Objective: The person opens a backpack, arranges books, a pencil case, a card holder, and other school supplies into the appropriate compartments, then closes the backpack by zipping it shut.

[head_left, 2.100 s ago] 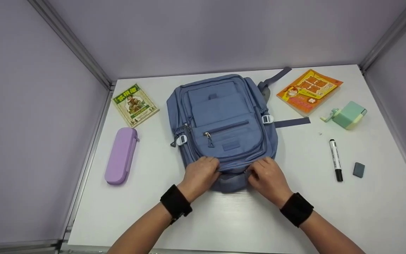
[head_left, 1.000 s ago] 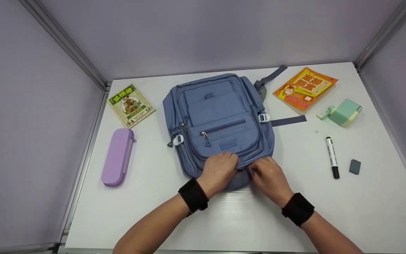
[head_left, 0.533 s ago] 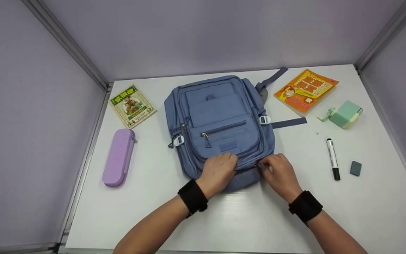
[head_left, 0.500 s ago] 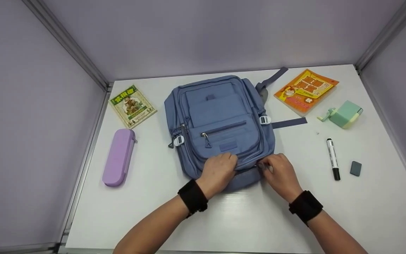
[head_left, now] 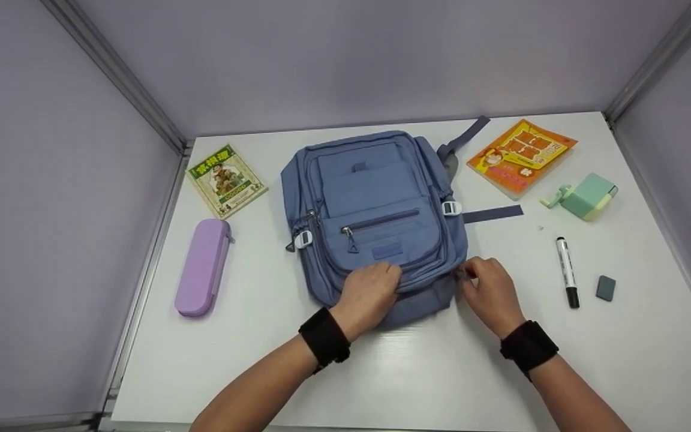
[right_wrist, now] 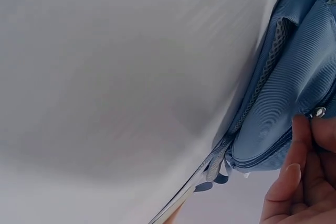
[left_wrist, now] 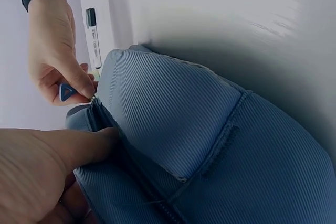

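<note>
A blue backpack [head_left: 375, 186] lies front side up on the white table. My left hand [head_left: 366, 297] grips the fabric at its bottom edge; in the left wrist view the thumb presses beside the dark zipper [left_wrist: 139, 179]. My right hand [head_left: 492, 294] is at the bag's lower right corner. Its finger and thumb pinch the zipper pull [left_wrist: 67, 92], whose triangular blue tab shows in the left wrist view. The metal slider [right_wrist: 318, 112] appears by the fingertips in the right wrist view.
To the left lie a green-topped book [head_left: 227, 180] and a purple pencil case [head_left: 203, 267]. On the right are an orange book [head_left: 522, 157], a green pencil sharpener [head_left: 588, 196] with a crank, a marker [head_left: 567, 272] and a dark eraser [head_left: 606, 288]. Backpack straps [head_left: 492, 214] extend rightward.
My right hand has moved right along the bottom zipper to the bag's corner. My left hand shifted right early on, then stayed nearly in place, gripping the fabric.
</note>
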